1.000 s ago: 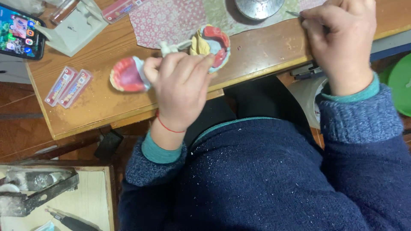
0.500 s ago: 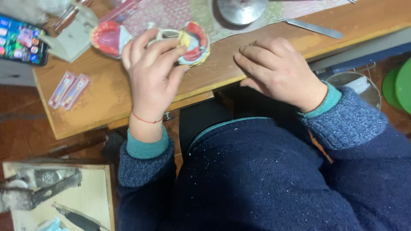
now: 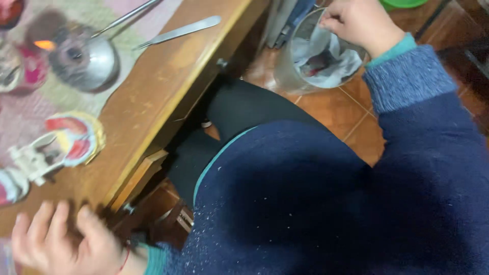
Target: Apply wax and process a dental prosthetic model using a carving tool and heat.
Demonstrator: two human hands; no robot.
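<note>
Head view: your right hand (image 3: 362, 23) reaches down beside the counter (image 3: 168, 86) into a lined bin (image 3: 318, 56) on the floor, fingers pinched on the white liner (image 3: 331, 53) at its rim. Your left hand (image 3: 61, 244) rests at the counter's near edge, fingers spread, holding nothing. Just beyond it lies a pink denture model (image 3: 56, 147); farther off sit a metal bowl (image 3: 86, 61) and two metal tools (image 3: 178, 31).

Dim warm light, heavy motion blur, deep shadow under the desk (image 3: 168, 86).
</note>
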